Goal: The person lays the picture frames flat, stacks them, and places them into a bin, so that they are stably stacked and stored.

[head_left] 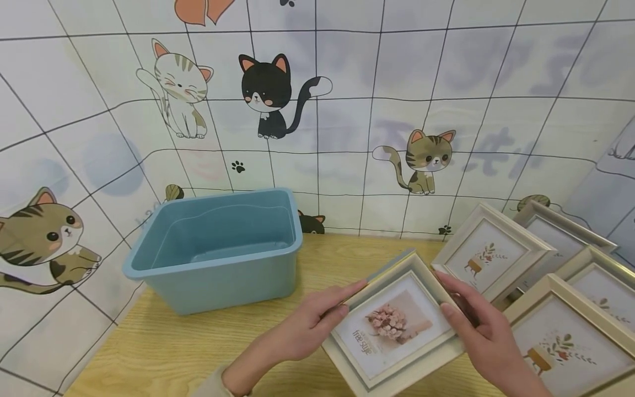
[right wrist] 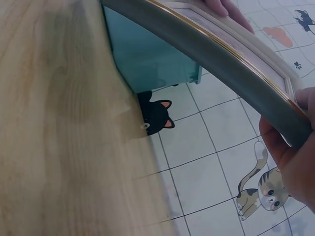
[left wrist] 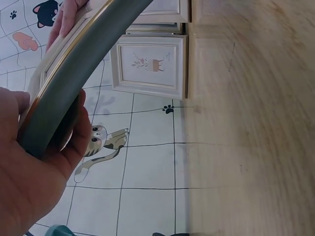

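Surface (head_left: 337, 264) carries bin (head_left: 233, 284) at ten o'clock from held frame (head_left: 392, 331), mouth up, inside reachable. Other frames (head_left: 550, 309) stand at two to three o'clock, likely so pictures show. Held frame raised above surface; left hand (head_left: 317, 320), right hand (head_left: 483, 331) clamp opposite sides, probably for balance.

The words "free style" (head_left: 362, 343) on the flower picture (head_left: 408, 312) in the photo frame (head_left: 428, 368).
A smaller line beside them is too tiny to read; faint purple marks (head_left: 505, 149) on the wall covering (head_left: 342, 127) are also unreadable.
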`<state>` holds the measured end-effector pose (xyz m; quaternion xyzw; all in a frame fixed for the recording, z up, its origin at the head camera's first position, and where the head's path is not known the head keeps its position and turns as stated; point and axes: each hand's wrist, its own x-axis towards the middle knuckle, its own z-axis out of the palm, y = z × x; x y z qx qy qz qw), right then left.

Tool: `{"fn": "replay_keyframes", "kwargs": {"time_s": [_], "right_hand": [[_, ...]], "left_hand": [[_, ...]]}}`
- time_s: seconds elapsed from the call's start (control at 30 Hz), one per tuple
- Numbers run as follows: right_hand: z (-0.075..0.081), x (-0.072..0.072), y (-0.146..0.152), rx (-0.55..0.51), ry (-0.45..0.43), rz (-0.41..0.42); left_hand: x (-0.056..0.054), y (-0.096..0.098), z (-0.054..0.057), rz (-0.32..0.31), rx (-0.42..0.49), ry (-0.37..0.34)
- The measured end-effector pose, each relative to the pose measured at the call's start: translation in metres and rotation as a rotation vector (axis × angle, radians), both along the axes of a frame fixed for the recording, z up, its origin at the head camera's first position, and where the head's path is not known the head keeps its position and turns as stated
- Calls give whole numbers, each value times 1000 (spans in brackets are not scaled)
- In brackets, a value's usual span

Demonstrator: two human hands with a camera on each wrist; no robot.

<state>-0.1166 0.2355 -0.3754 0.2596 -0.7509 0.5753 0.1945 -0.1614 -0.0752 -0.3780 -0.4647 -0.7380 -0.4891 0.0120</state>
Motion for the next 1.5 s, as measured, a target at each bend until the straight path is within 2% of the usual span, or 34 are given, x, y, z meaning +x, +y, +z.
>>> {"fn": "replay_keyframes", "kwargs": {"time_s": [0.27,0.43,0.57,0.67,0.8,0.97,1.1,1.27,1.5], "right_hand": [[-8,3,-3,-71,-118,-165],[-20,7,-8,-36,-207,-194],[-29,10,-12,21,-335,-200],[-33,10,-14,43,-451,-191],[-38,10,-17,93,-539,-183],[-47,7,-22,149,-614,-181],[-51,4,-21,239,-673,-202],[-57,0,-18,337,-703,-217],[-67,-3,-16,334,-721,-199]], "left_hand": [[-3,-4,-11,146,140,75],[-9,-6,-16,286,204,87],[-20,-10,-21,383,196,26],[-29,-13,-25,427,163,-46],[-39,-15,-33,442,90,-97],[-47,-13,-43,448,29,-122],[-54,-11,-50,437,-9,-130],[-61,-9,-57,415,-81,-154],[-66,-8,-63,389,-109,-190]]}}
